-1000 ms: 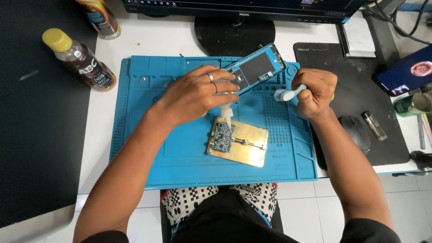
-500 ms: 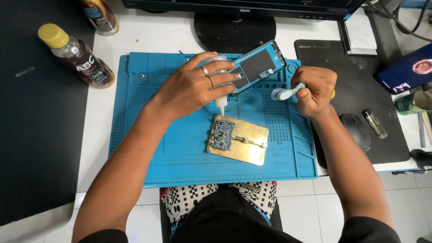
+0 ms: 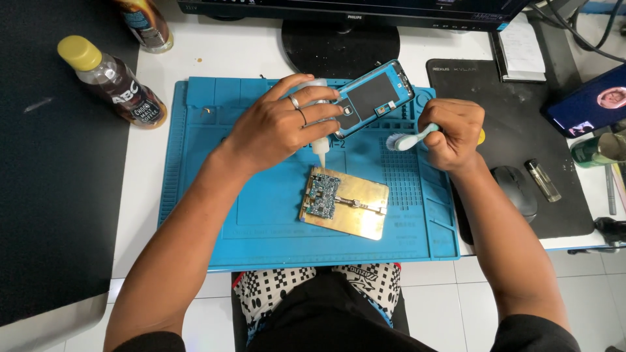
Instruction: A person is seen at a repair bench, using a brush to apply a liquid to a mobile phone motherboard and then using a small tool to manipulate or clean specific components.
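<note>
My left hand [image 3: 280, 124] grips a small clear squeeze bottle [image 3: 319, 145] with its nozzle pointing down, just above a circuit board [image 3: 323, 193] clamped on a gold metal holder [image 3: 355, 205]. My right hand [image 3: 453, 130] holds a light blue toothbrush [image 3: 407, 139], bristles pointing left, to the right of the bottle. An opened phone frame [image 3: 372, 96] with a blue rim lies tilted on the mat behind both hands, partly covered by my left fingers.
Everything sits on a blue work mat [image 3: 215, 195] on a white desk. A yellow-capped bottle [image 3: 111, 81] lies at the left. A monitor stand [image 3: 339, 42] is at the back. A black mouse pad holds a mouse [image 3: 515, 192] and a lighter [image 3: 542, 179].
My left hand has lifted the squeeze bottle slightly up and away from the circuit board. My right hand with the toothbrush has barely moved.
</note>
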